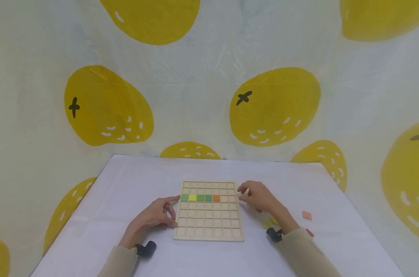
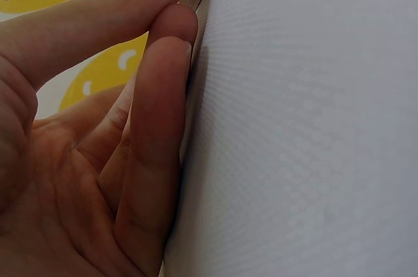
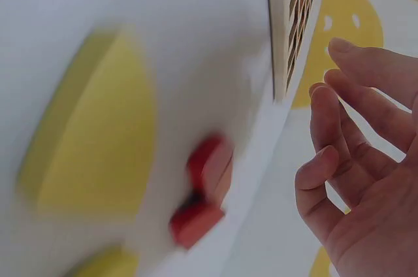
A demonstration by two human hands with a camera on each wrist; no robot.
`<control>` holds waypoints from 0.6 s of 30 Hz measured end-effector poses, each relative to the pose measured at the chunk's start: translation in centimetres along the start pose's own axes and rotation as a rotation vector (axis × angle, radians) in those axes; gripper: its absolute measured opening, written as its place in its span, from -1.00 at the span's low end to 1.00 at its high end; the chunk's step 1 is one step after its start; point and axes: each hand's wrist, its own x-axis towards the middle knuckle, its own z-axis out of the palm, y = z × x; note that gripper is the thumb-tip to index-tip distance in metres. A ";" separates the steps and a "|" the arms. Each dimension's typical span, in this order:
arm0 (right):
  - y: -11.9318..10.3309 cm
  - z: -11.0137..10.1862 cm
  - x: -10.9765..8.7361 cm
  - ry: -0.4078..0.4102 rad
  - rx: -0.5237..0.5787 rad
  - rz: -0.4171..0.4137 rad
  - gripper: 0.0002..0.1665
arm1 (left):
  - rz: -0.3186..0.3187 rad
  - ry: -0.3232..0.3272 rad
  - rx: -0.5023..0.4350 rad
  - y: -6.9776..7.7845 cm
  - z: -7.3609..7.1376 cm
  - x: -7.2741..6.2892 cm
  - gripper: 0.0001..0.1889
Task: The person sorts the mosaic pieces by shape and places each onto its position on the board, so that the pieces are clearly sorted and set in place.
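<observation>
A pale wooden grid board (image 1: pixel 209 222) lies flat on the table. One row holds coloured square tiles from the left: green (image 1: pixel 184 197), yellow (image 1: pixel 192 197), two more greens and orange (image 1: pixel 216 198). My left hand (image 1: pixel 158 212) is at the board's left side, index finger stretched to the edge and thumb near the lower corner. In the left wrist view, the fingertips (image 2: pixel 171 22) are right at the wooden edge. Beside the board's right edge is my right hand (image 1: pixel 259 195), fingers loosely bent; the right wrist view shows nothing between its fingers (image 3: pixel 356 107).
Loose pieces lie right of the board: a yellow-green one (image 1: pixel 266 224), a yellow one (image 1: pixel 274 220), a salmon one (image 1: pixel 307 215) and a red one (image 1: pixel 310 232), partly under the right forearm. Behind the white table (image 1: pixel 140 169) hangs a fruit-patterned cloth (image 1: pixel 192 96).
</observation>
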 end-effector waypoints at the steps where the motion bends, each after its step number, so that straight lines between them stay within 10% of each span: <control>1: 0.3 -0.2 -0.2 -0.001 0.007 0.018 -0.72 | -0.006 0.004 0.000 0.0 0.0 0.0 0.07; 18: 5.3 -2.5 -2.1 0.010 -0.007 0.203 -0.68 | 0.018 -0.021 -0.005 -0.2 -0.2 0.1 0.07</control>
